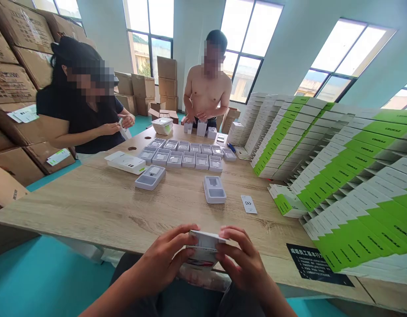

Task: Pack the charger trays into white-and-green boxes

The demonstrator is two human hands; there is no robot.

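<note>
A small white cardboard box [203, 253] is held between my two hands at the table's front edge, its end flap raised toward me. My left hand [168, 253] grips the box's left side, fingers on the flap and thumb below. On the right side my right hand [241, 255] pinches the flap's edge and the box wall. What the box contains is hidden. Beyond my hands lie a white two-compartment tray [215, 197], a second such tray [149, 177] farther left, and a white card [249, 204] with a dark battery symbol.
Rows of white trays [188, 159] stand mid-table, beside an open white carton [126, 163]. Tall stacks of green-and-white boxes [349, 176] line the right side. A black printed sign [317, 264] lies at the front right. Two people [208, 94] work across the table.
</note>
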